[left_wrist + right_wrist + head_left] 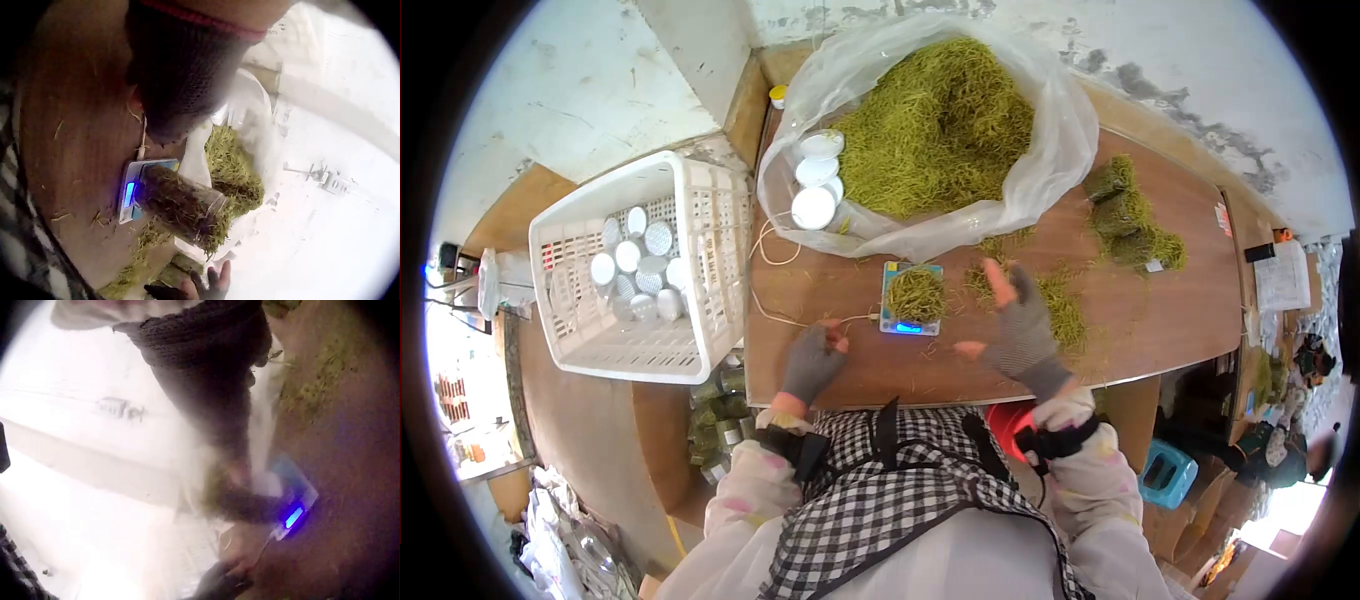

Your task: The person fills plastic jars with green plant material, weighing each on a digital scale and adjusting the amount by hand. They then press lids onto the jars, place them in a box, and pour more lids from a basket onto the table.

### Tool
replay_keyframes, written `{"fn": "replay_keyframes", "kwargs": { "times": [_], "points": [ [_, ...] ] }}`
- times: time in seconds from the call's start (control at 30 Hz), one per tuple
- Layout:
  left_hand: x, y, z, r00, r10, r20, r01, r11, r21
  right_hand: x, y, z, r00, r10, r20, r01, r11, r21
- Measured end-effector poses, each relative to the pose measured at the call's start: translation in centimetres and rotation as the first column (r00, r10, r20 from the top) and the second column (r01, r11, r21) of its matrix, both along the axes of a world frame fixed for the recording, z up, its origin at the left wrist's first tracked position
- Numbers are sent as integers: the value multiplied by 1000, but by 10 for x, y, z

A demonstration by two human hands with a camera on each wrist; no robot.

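A clear cylindrical jar point(172, 199) packed with wiry green strands point(916, 293) stands on a small, flat blue-and-white scale point(891, 326) — display point(911, 328) glowing. To one side, the left hand point(814, 361), in a grey knitted fingerless glove point(808, 374), curls loosely, empty; opposite, the right hand point(1018, 328) spreads wide — also empty.

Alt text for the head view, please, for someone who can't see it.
A jar packed with green strands stands on a lit scale between a person's gloved left hand and right hand, neither touching the jar. Behind it is a plastic bag heaped with more; a white basket is at picture left.
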State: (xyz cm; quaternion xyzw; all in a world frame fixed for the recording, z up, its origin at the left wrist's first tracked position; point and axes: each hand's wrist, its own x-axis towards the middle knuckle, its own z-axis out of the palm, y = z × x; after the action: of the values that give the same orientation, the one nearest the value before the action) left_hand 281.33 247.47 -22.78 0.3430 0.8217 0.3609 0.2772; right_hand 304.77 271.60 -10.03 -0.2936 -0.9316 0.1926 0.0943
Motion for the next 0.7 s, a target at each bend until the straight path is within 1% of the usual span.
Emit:
{"fn": "replay_keyframes", "kwargs": {
  "times": [0.03,0.1,0.13,0.17,0.2,0.23,0.27,0.3,0.33,0.4,0.53,0.6,0.63,0.7],
  "points": [
    [0,3,-4,1000,6,-5,-6,1000,-10,16,8,-13,998,-57,18,56,998,21],
    [1,12,-8,994,-68,-84,70,997,15,50,22,-35,990,-141,21,141,990,18],
    [2,17,-7,994,-68,-86,69,998,13,60,23,-39,990,-141,19,140,990,15],
    [3,22,-4,976,-118,-185,124,992,20,68,22,-41,965,-200,167,217,972,-89],
    [5,27,-3,945,-167,-281,180,983,21,75,19,-45,917,-239,318,305,935,-179],
    [7,32,-2,944,-172,-280,184,983,16,80,15,-60,917,-240,319,308,933,-183],
    [9,39,-1,918,-201,-342,212,977,-6,84,10,-80,940,-134,315,203,959,-196],
    [11,45,0,886,-230,-402,238,971,-31,82,7,-85,951,-26,308,94,973,-209],
    [13,50,1,885,-234,-403,240,970,-37,79,4,-89,952,-26,306,96,972,-215],
    [17,58,2,900,-274,-338,239,960,-143,48,-9,-79,951,66,302,48,933,-357],
    [18,62,-6,879,-308,-365,268,950,-157,3,-13,-101,963,58,264,43,931,-362],
    [20,64,-5,856,-364,-367,293,927,-235,-13,-11,-108,971,69,228,26,921,-389],
    [22,64,-5,856,-364,-367,292,926,-238,-16,-13,-109,971,71,227,25,920,-392],
    [25,67,5,865,-423,-270,318,878,-357,-22,-17,-102,944,68,322,64,922,-381]
  ]
}}
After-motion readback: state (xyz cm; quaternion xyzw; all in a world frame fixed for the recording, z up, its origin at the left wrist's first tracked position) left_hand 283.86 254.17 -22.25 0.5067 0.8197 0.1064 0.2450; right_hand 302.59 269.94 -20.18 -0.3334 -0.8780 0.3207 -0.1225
